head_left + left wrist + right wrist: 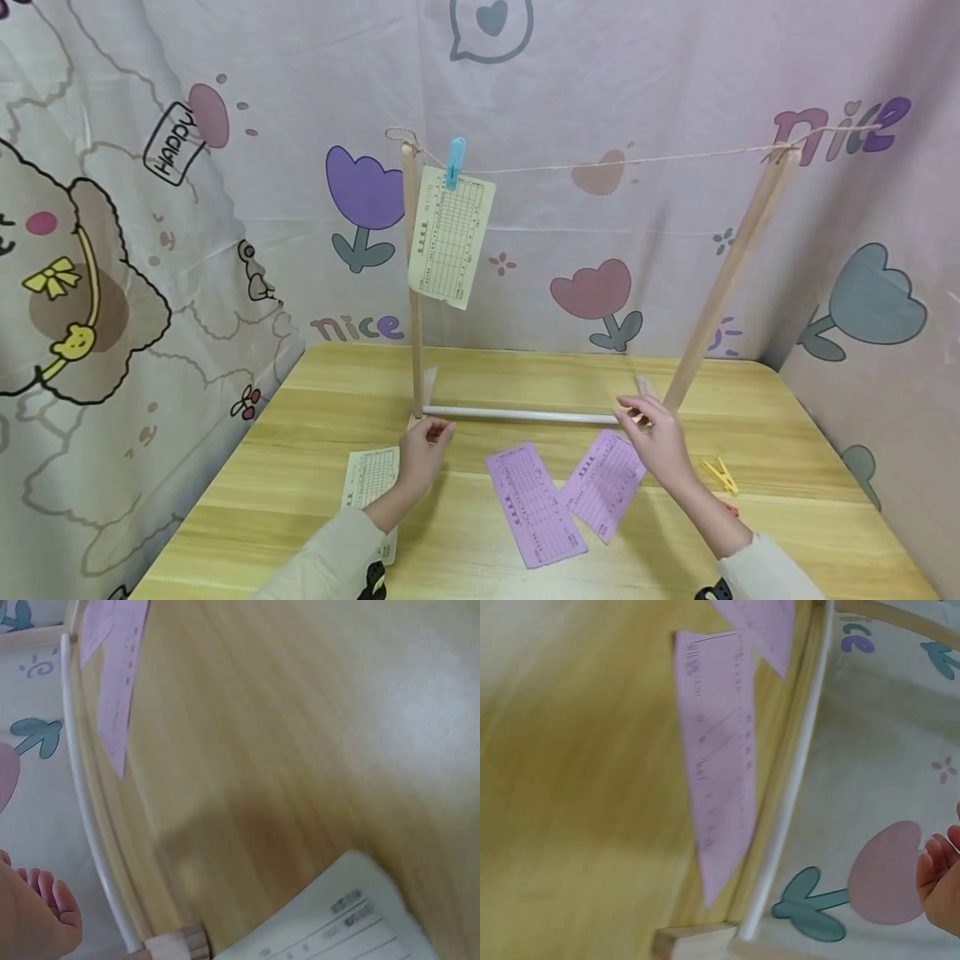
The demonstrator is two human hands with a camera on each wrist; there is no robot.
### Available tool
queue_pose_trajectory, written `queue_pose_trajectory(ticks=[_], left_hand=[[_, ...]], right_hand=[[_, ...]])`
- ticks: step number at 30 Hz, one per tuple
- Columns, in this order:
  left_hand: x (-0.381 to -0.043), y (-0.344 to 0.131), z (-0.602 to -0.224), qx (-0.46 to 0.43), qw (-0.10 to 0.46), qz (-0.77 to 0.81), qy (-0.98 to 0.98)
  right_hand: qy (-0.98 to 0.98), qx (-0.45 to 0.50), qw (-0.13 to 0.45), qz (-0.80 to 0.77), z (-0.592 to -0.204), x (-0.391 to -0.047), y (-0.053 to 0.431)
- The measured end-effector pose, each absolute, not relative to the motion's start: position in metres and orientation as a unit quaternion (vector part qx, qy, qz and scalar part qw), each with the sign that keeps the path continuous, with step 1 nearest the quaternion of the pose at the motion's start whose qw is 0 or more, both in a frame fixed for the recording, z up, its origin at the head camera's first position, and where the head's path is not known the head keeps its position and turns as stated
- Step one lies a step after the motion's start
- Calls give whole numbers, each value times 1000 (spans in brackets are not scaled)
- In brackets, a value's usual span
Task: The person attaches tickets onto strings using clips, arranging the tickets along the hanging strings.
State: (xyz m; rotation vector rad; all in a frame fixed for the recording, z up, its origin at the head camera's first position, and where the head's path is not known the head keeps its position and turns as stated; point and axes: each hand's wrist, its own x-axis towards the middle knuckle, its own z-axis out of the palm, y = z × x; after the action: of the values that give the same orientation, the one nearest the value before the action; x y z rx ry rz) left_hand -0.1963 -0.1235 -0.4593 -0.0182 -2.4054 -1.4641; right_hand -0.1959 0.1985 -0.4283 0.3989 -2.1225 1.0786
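My left hand hovers near the foot of the left wooden post, fingers loosely curled around nothing. Under its wrist lies a pale yellow printed slip, partly hidden by the forearm. Near the base of the right wooden post is my right hand, also loosely curled with nothing in it. Below it are two purple printed slips, one partly covering the other. A blue clothespin clips another yellow slip to the string between the posts.
A white rod joins the posts low above the wooden table. Right of the right hand lie a yellow clothespin and a red item, mostly hidden by the forearm. A printed curtain hangs behind.
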Motion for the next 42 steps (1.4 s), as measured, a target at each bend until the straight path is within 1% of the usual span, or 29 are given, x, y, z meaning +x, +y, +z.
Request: queue_pose_trajectory(ticks=[5,10,15,19,26,29,33,36,40,42], left_hand=[[-184,-115,-467,15,127,-518,-846],[-170,-104,-476,12,96,-529,-843],[-162,-92,-485,22,82,-539,-838],[-155,-84,-493,17,75,-542,-837],[-146,-74,-501,11,70,-535,-842],[-146,-70,-503,19,70,-530,-845],[-146,-61,-504,22,73,-514,-854],[-147,-53,-503,23,76,-495,-865],[-148,-43,-502,32,83,-478,-874],[-148,-39,-502,39,90,-471,-876]], right_hand=[[-831,113,341,425,-439,-188,209],[-839,88,339,416,-450,-179,222],[-847,67,333,409,-461,-169,237],[-858,40,316,403,-470,-162,249],[-881,-4,249,402,-483,-150,268],[-884,-13,231,406,-487,-147,274],[-884,-27,228,408,-493,-144,283],[-886,-29,237,397,-497,-142,290],[-902,-22,249,352,-501,-138,299],[-911,-17,244,330,-502,-136,304]])
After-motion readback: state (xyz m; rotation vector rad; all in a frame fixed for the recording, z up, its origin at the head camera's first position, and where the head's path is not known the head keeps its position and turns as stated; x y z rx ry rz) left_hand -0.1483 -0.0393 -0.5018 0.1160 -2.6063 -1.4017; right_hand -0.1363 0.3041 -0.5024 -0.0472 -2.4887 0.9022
